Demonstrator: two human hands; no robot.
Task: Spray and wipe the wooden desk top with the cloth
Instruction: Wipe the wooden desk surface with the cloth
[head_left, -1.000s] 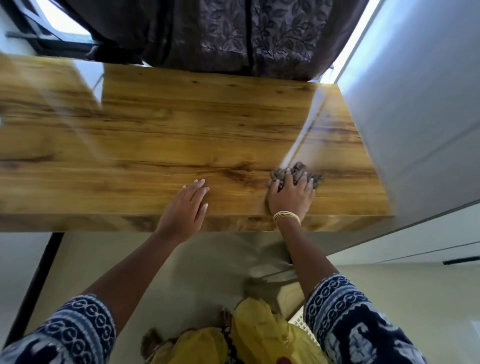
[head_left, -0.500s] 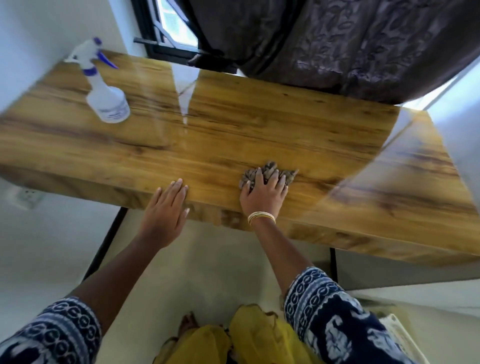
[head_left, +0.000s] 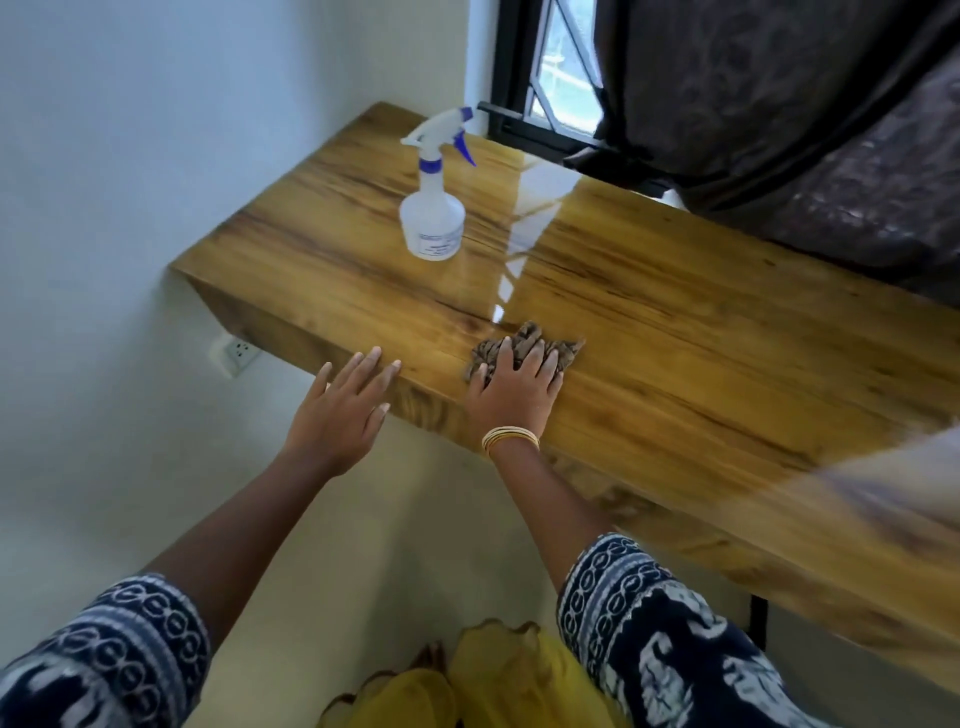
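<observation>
A glossy wooden desk top (head_left: 675, 332) runs from the left wall to the right. My right hand (head_left: 511, 392) presses flat on a crumpled brown cloth (head_left: 530, 345) near the desk's front edge. Fingers of my left hand (head_left: 343, 410) are spread, their tips resting on the front edge left of the cloth, holding nothing. A white spray bottle (head_left: 434, 208) with a blue trigger stands upright toward the desk's far left.
A white wall borders the desk's left end, with a power socket (head_left: 236, 353) below the top. A dark window frame (head_left: 519, 78) and a dark patterned curtain (head_left: 779, 114) lie behind the desk. A black desk leg (head_left: 757, 621) stands at the lower right.
My right hand has slid the cloth leftward along the front of the desk, and the left hand moved left with it. The view turned left, bringing the spray bottle and the left wall into sight.
</observation>
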